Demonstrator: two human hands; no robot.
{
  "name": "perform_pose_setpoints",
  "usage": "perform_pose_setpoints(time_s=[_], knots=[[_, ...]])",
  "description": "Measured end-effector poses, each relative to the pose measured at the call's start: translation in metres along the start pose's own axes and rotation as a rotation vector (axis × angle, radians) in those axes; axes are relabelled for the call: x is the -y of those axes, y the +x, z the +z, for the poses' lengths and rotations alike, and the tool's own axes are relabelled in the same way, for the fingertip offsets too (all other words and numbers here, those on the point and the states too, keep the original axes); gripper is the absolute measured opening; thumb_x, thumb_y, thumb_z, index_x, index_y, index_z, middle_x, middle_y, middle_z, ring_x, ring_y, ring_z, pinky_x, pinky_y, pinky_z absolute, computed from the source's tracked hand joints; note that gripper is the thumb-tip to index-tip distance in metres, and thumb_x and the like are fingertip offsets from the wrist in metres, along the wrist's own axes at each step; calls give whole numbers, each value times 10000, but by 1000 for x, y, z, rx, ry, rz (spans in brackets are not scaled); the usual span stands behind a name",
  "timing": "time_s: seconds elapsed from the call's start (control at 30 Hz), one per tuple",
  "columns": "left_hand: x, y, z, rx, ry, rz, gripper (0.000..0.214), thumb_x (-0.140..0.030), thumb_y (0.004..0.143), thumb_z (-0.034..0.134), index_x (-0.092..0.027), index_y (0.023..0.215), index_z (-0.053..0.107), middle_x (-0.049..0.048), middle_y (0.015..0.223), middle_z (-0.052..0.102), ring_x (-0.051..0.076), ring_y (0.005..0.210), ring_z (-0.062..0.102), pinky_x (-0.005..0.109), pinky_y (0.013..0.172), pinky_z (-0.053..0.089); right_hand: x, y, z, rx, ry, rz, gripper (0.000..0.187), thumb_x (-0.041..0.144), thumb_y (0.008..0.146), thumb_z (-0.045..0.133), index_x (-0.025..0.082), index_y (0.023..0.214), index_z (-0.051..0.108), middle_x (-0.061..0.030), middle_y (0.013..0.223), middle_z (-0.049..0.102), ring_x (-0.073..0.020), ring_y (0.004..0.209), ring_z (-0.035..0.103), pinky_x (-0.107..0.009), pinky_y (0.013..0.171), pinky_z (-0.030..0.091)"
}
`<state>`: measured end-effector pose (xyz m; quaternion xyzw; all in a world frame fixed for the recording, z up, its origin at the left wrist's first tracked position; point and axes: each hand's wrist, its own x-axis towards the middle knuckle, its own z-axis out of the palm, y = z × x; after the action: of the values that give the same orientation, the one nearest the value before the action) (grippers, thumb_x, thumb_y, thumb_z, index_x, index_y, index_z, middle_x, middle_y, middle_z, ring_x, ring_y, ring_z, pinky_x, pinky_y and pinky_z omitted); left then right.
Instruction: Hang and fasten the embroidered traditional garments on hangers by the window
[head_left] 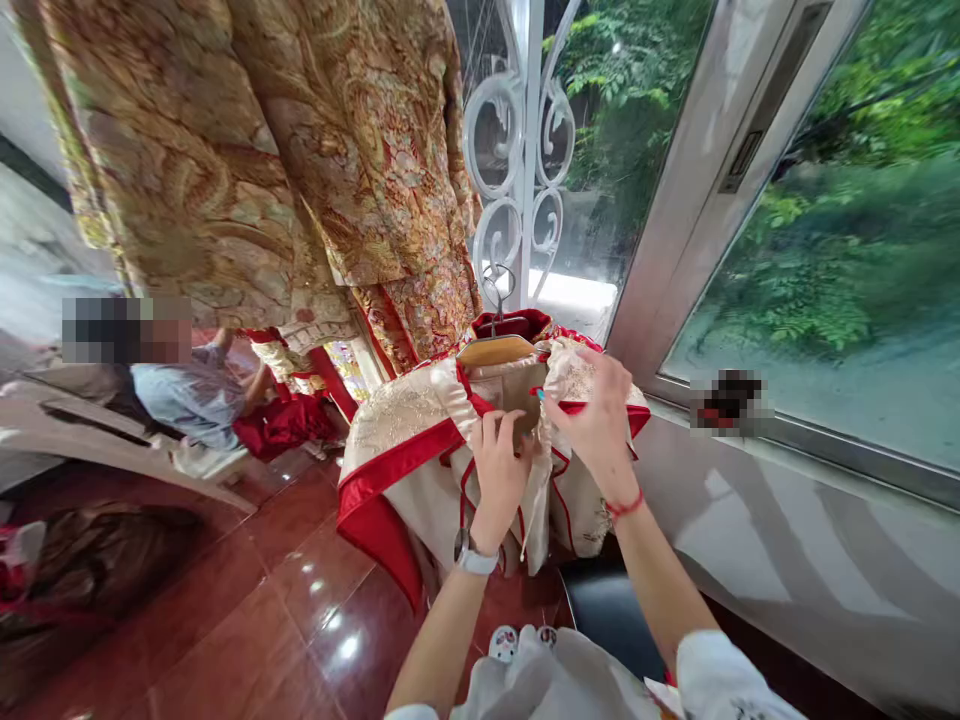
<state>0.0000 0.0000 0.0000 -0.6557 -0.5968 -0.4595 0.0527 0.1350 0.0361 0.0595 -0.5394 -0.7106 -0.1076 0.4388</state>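
while the left hand [501,470] half-curls, hold unclear, right hand [602,425] pinching cream garment [409,408] at neckline

"What's underfoot?"

"Glossy reddish-brown floor tiles [315,630], with bright white spots of light reflected in them."

"And the window side?"

"A large glass window in a silvery metal frame [697,220], leafy green foliage [877,190] outside, a white scrolled metal grille [529,120] to the left. Below, a pale plain wall [855,590] carries soft shadows."

"Furniture?"

"A smooth black seat [611,610] near that wall; blurred pale furniture [82,445] far left."
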Motion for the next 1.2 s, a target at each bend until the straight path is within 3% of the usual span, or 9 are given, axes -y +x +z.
perform_pose_setpoints(time_s=[0.17,0.33,0.5,0.67,0.77,0.87,0.97,1.03,1.2], knots=[[-1,16,-24,-81,49,100,349,-82,826,531,-226,1130,625,113,1157,569,268,1131,521,447,1034,382,5,44,22,209,-170,8,413,76,851,458,60,1252,557,-221,1165,606,-313,1067,548,-445,912,427],[25,56,-59,-241,209,-124,533,-279,776,679,-205,1285,540,176,1311,500,372,1240,446,549,1056,329,-22,76,0,380,-199,-9,230,115,832,514,126,938,718,-142,905,696,-263,852,617,-342,748,439],[41,56,-55,-186,127,-147,446,-287,824,623,-181,1251,548,142,1094,618,341,1087,537,502,960,393,-34,88,10,271,47,121,249,189,830,518,142,938,738,-82,835,700,-220,783,594,-337,753,450],[53,42,-48,-181,-457,-205,351,-378,949,502,-178,1237,518,-7,727,521,152,638,498,291,665,423,-1,42,12,78,204,-65,317,244,874,504,171,1139,664,-126,1154,611,-282,1116,507,-473,998,398],[56,27,-49,-230,-709,-278,377,-428,920,564,-195,1210,504,-33,717,489,113,598,455,237,596,394,17,-19,7,56,394,-48,378,269,897,499,229,1264,575,-85,1106,598,-241,1030,546,-437,949,440],[48,2,-45,-259,-678,-285,251,-307,916,553,-203,1145,541,-19,770,503,112,653,473,226,632,412,19,-90,26,359,551,189,432,205,909,425,213,1332,514,-22,812,610,-174,689,554,-341,763,486],[33,-18,-37,-113,-559,-175,275,-162,848,558,-209,1117,594,3,839,523,129,733,501,250,719,440,11,-142,59,635,553,321,415,156,829,483,171,1234,574,-46,778,641,-185,657,573,-338,729,488],[26,-21,-35,10,-548,-108,366,-118,811,550,-220,1158,603,16,892,537,135,757,507,264,752,448,6,-156,72,680,629,344,315,203,829,509,173,1127,605,-46,778,649,-180,630,579,-323,676,495],[24,-29,-39,102,-639,-226,263,-205,863,520,-205,1100,633,-9,774,504,137,703,486,265,721,432,6,-138,65,478,896,451,339,407,909,502,200,1172,555,-15,789,628,-160,665,600,-271,625,503]])
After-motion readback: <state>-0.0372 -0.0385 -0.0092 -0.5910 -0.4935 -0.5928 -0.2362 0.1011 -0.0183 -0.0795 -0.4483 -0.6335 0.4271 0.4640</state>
